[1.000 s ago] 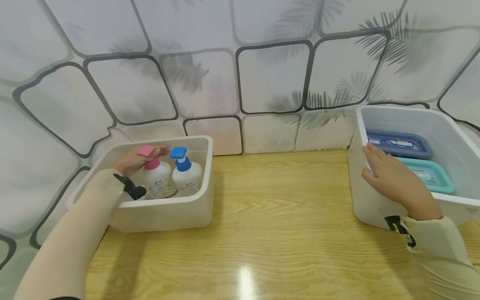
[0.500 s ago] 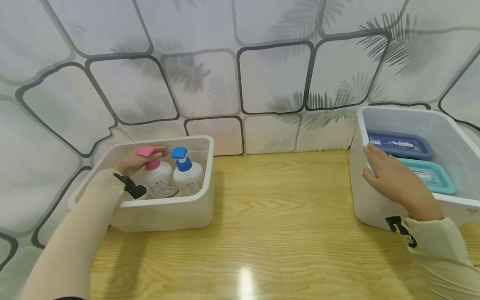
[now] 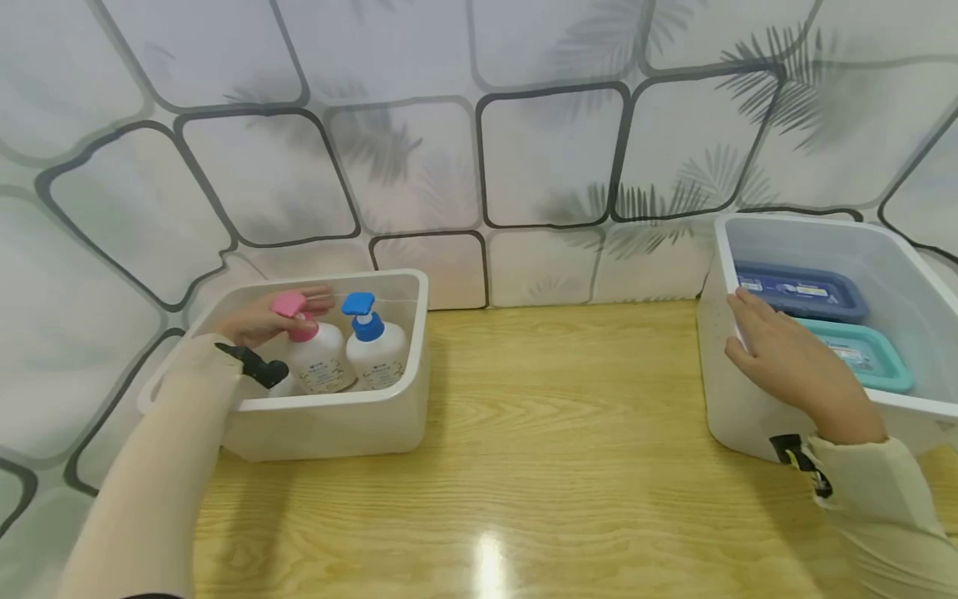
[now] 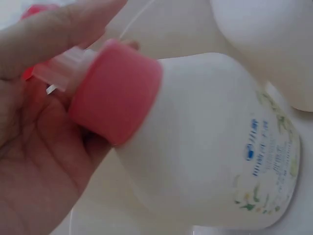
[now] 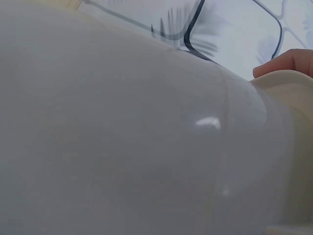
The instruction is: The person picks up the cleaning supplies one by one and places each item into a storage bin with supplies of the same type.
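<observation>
A white pump bottle with a pink top (image 3: 322, 358) stands in the left white bin (image 3: 329, 428). My left hand (image 3: 258, 320) is at its neck, thumb in front of the pink collar, the other fingers stretched out behind the pump. In the left wrist view the thumb (image 4: 58, 36) lies across the clear stem, and the palm is beside the collar (image 4: 117, 93). To its right stands a similar bottle with a blue pump (image 3: 377, 353). My right hand (image 3: 801, 362) rests with straight fingers on the left rim of the right bin (image 3: 756, 416); a fingertip (image 5: 281, 64) shows over its edge.
Inside the right bin lie a navy-lidded container (image 3: 801, 291) and a teal-lidded one (image 3: 856, 353). A wooden tabletop (image 3: 554, 449) spans between the bins. Behind them stands a patterned wall (image 3: 550, 158). Part of another white object (image 3: 280, 385) shows below my left wrist.
The fingers of my left hand have spread, so the gap between thumb and fingers at the pink pump is wider. My right hand stays on the bin rim.
</observation>
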The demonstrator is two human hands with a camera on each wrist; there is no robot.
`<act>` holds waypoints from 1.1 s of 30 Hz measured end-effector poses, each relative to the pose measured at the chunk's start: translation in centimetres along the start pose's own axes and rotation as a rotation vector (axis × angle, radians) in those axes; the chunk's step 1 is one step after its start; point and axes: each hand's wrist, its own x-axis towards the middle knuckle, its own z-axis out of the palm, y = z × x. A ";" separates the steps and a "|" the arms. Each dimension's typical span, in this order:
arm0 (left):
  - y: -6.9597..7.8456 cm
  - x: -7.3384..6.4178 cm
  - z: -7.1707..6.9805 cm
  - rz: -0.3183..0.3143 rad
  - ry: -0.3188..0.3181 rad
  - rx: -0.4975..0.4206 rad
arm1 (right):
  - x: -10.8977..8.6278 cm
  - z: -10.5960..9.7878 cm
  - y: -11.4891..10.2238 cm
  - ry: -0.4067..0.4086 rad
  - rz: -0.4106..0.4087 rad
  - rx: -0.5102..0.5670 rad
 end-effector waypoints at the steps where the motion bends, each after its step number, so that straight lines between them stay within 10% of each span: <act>1: 0.0 -0.1 -0.1 -0.007 -0.024 -0.001 | 0.0 0.0 0.0 0.008 -0.003 -0.002; 7: 0.0 -0.5 -0.7 -0.003 -0.129 -0.037 | -0.2 0.1 0.0 0.031 -0.015 -0.003; 19: 2.0 -1.1 -0.3 -0.153 0.125 -0.017 | -0.1 -0.1 -0.1 -0.005 0.006 0.008; 33: 3.2 -0.8 -0.1 -0.169 0.420 -0.137 | -0.1 0.0 0.0 0.000 -0.002 -0.004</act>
